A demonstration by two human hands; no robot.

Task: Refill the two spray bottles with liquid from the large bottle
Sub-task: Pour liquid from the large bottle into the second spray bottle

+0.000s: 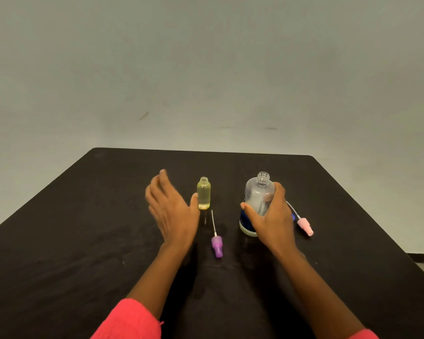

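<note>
Right hand [269, 221] around upright large bottle [257, 192]

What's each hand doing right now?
Left hand: open, holding nothing, beside the small bottle.
Right hand: gripping the large bottle.

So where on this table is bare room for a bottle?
Bare: the table left of the left hand, the far strip behind the small bottle and large bottle, and right of the pink cap. Crowded: the middle, with the purple cap between the hands; the right hand grips the large bottle.
</note>
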